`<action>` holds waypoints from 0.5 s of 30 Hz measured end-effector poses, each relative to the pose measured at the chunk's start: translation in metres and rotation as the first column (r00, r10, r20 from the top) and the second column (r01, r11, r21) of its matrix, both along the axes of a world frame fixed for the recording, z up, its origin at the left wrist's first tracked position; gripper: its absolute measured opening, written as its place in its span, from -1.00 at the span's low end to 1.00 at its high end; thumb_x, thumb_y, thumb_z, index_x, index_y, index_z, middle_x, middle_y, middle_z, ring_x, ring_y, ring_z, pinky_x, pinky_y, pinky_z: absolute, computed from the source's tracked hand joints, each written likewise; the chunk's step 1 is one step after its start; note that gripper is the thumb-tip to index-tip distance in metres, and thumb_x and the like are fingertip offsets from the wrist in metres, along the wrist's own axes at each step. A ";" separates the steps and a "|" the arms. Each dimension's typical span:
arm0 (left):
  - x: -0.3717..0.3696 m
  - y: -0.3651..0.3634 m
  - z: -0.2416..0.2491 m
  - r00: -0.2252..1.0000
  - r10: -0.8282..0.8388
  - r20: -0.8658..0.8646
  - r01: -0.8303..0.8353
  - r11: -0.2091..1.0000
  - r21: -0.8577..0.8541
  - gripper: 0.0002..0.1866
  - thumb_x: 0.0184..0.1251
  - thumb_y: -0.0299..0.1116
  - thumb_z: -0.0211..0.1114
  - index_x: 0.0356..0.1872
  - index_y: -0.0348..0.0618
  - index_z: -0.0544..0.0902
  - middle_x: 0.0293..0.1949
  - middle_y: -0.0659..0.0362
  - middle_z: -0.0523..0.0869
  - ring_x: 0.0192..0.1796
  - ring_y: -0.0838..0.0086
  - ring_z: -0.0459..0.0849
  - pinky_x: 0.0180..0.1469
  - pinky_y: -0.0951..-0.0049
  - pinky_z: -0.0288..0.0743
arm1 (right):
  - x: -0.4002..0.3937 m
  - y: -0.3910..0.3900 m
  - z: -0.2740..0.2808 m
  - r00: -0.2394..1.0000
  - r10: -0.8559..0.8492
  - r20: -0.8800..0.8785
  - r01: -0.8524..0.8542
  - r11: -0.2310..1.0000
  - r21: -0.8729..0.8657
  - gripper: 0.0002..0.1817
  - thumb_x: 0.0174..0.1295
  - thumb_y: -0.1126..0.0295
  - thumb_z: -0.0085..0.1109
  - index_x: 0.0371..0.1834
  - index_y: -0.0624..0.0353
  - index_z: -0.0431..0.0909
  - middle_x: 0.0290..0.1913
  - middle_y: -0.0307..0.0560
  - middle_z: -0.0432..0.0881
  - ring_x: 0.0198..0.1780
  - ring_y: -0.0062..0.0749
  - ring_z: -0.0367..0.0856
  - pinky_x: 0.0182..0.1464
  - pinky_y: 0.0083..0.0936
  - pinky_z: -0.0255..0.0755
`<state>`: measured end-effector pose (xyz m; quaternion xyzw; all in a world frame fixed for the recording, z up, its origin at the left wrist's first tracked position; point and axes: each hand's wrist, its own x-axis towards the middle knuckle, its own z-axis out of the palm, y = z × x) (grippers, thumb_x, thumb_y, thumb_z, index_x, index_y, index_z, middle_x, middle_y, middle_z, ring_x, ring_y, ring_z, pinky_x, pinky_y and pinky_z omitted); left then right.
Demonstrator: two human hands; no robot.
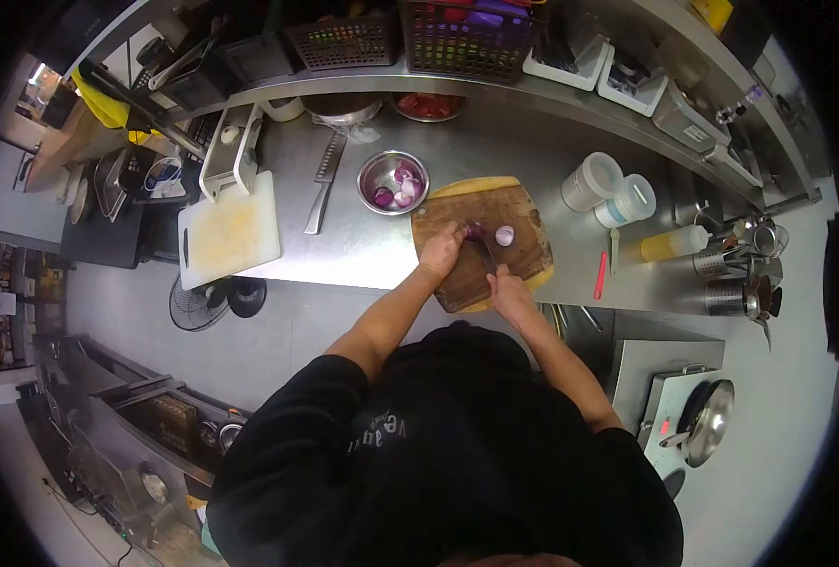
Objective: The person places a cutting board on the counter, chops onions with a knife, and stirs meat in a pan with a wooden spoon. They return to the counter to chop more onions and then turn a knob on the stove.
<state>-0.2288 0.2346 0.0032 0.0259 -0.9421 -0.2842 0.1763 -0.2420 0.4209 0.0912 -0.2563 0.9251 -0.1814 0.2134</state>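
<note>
On a wooden cutting board point(448, 279) my left hand point(442, 249) is closed, its fingertips pressing a piece of red onion point(474, 231). My right hand point(511, 289) grips a kitchen knife point(487, 255), whose blade points away from me and reaches the onion under my left fingers. Just right of the blade lies another onion piece point(504, 235), pale and purple, untouched. Beyond the board's left corner stands a steel bowl point(367, 175) with several peeled red onions point(404, 185) in it. The knife handle is mostly covered by my right fingers.
A large knife point(326, 170) and a white cutting board point(235, 227) lie to the left. On the right are two white-lidded tubs point(593, 180), a red-handled tool point(601, 276) and a yellow squeeze bottle point(674, 244). A shelf with baskets point(467, 42) overhangs the back; a pan point(710, 423) sits lower right.
</note>
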 end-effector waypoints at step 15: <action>0.002 0.002 0.000 1.000 -0.010 -0.006 0.010 1.000 0.000 -0.82 0.29 -0.45 0.08 -0.22 -0.26 0.62 -0.21 0.05 0.57 -0.18 0.13 0.64 -0.18 0.23 0.56 | 0.012 -0.002 -0.011 1.000 -0.006 0.016 0.006 1.000 0.029 -0.66 0.40 0.22 -0.12 -0.18 0.38 0.32 -0.38 0.45 0.59 -0.25 0.33 0.58 -0.19 0.10 0.42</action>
